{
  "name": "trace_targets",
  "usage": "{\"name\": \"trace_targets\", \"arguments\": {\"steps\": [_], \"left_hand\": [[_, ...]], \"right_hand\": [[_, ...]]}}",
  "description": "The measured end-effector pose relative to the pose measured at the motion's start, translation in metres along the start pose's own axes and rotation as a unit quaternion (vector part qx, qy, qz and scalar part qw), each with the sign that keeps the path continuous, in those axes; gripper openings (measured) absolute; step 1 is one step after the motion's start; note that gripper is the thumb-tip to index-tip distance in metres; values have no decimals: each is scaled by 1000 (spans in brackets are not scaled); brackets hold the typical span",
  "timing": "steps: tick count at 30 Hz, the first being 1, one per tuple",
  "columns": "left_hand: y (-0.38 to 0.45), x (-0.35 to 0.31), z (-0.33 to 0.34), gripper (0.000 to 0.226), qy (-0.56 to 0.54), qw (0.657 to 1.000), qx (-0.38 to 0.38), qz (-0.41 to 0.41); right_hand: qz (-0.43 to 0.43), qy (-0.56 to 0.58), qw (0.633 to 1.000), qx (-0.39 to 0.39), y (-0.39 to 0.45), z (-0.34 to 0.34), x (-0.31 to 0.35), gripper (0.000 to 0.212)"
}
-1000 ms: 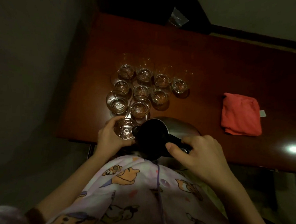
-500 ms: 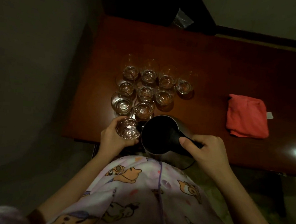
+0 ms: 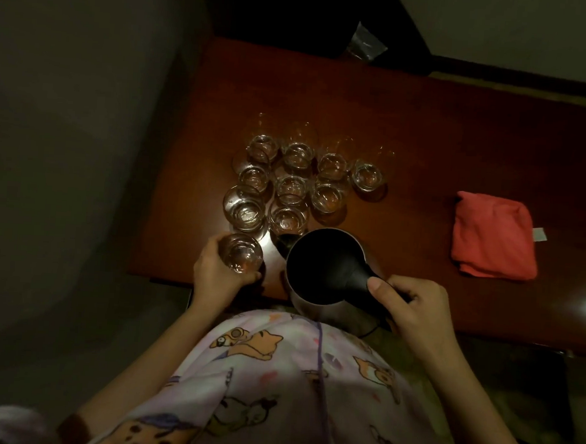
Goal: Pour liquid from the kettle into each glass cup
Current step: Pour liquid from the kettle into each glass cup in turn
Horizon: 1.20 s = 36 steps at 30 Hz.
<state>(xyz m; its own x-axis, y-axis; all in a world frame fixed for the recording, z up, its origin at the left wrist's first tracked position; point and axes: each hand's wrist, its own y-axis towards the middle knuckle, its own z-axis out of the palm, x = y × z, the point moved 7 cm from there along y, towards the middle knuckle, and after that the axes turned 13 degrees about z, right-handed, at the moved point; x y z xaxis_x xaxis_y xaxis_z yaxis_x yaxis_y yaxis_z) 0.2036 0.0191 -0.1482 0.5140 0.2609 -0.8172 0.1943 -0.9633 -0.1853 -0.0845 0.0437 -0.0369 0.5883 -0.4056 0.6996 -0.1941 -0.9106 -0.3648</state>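
A steel kettle [image 3: 323, 268] with a dark open mouth stands almost upright at the near edge of the wooden table [image 3: 427, 134]. My right hand [image 3: 413, 308] grips its black handle. Left of the kettle, my left hand [image 3: 216, 272] holds a glass cup [image 3: 241, 253] with clear liquid in it, near the table's edge. The kettle's spout is apart from this cup. Several more glass cups [image 3: 293, 187] with liquid stand in a cluster just beyond.
A folded red cloth [image 3: 493, 235] lies on the right side of the table. A crumpled clear wrapper [image 3: 366, 44] sits at the far edge. A bright light reflection shows at the table's near right. The room is dim.
The kettle has tipped back from pouring into the held cup to nearly upright and moved right, away from it. My left hand still holds the cup.
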Motion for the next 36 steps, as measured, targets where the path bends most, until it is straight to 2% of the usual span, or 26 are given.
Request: {"name": "trace_targets", "arguments": {"steps": [5, 10, 13, 21, 30, 36], "left_hand": [[4, -1, 7, 88, 14, 1000, 16, 16], [7, 0, 12, 108, -5, 999, 45, -8], [10, -4, 11, 113, -41, 998, 36, -10], [45, -18, 6, 84, -69, 997, -32, 2], [74, -22, 12, 93, -20, 999, 4, 24], [70, -21, 5, 88, -22, 1000, -14, 15]], "right_hand": [[-1, 0, 1000, 5, 2, -1, -3, 64], [-6, -17, 1000, -1, 2, 1, 1, 64], [-3, -15, 1000, -5, 3, 0, 1, 65], [7, -6, 1000, -18, 4, -4, -2, 64], [9, -5, 999, -34, 4, -10, -4, 63], [14, 24, 999, -42, -1, -17, -6, 68]]}}
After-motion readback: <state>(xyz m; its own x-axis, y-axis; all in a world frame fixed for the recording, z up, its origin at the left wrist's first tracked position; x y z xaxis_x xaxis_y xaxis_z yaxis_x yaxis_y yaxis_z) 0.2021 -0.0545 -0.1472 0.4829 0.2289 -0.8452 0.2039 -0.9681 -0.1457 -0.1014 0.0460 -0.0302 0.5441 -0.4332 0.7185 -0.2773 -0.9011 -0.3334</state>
